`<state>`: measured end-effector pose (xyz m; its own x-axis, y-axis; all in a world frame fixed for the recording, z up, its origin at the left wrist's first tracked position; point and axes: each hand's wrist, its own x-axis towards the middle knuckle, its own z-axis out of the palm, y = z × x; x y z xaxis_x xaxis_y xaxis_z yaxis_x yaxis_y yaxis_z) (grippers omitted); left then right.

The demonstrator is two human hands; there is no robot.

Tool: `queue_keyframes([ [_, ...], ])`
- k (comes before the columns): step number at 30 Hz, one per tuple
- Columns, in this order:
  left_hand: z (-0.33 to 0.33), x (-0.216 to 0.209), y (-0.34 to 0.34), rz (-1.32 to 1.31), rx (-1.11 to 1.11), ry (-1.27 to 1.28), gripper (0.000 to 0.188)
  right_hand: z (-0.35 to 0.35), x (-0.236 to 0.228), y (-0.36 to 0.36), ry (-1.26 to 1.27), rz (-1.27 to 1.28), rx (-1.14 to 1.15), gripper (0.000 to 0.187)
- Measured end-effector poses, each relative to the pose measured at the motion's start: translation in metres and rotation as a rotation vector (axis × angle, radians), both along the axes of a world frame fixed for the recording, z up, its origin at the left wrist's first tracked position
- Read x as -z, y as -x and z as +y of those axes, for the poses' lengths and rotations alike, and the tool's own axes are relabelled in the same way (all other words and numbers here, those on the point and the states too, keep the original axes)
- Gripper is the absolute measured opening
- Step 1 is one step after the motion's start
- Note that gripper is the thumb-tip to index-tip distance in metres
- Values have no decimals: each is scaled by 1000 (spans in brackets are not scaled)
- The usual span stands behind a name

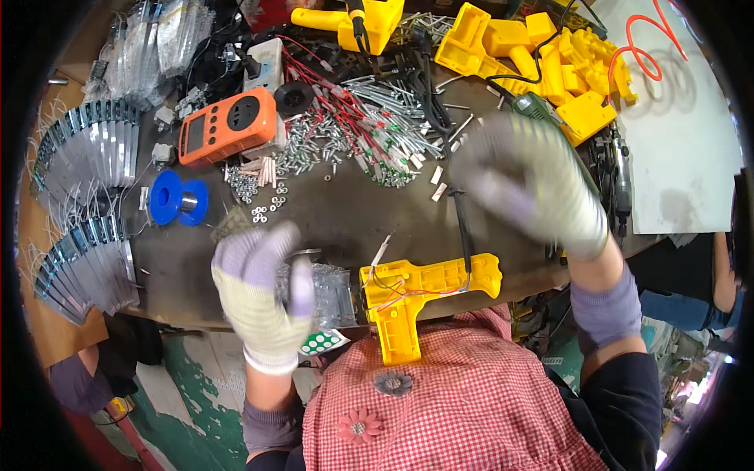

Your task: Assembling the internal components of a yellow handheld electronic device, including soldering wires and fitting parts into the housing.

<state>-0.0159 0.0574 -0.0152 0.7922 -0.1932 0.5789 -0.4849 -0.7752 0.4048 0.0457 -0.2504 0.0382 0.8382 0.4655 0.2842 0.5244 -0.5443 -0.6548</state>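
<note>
At the bench's near edge lies a yellow pistol-shaped housing half (pixel 402 323), its open side up, with thin red, blue and white wires inside. A black cable (pixel 462 231) runs from it up the bench. Joined at its left is a clear, greyish flat piece (pixel 334 294), partly behind my left hand (pixel 263 294). That gloved hand is beside the piece with thumb and fingers apart, and no held thing shows. My right hand (pixel 534 184), also gloved, is raised above the bench at the right, near a green-grey tool (pixel 534 106). Motion smears its fingers, so its grip is unclear.
An orange meter (pixel 228 125), a blue solder spool (pixel 178 198), loose screws and nuts (pixel 310 145) and red-wired parts (pixel 377 141) cover the back. Fanned metal blades (pixel 86 267) lie left. Yellow housings (pixel 550 55) pile back right. Another person's arm (pixel 724 271) shows far right.
</note>
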Motion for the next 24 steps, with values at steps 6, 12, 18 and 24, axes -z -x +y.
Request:
queue_keyframes([
  [6, -49, -47, 19, 149, 305, -377, 41, 8, 14, 69, 147, 3, -167, 33],
  [12, -54, -44, 16, 23, 545, -501, 27, 4, 31, 74, -126, 129, -156, 24],
  [18, -42, -34, 18, 396, 429, 7, 21, 7, 31, 63, -116, 138, -276, 18],
  [24, -35, -28, 24, 243, 494, -149, 27, 11, 25, 54, -127, 224, -310, 20],
])
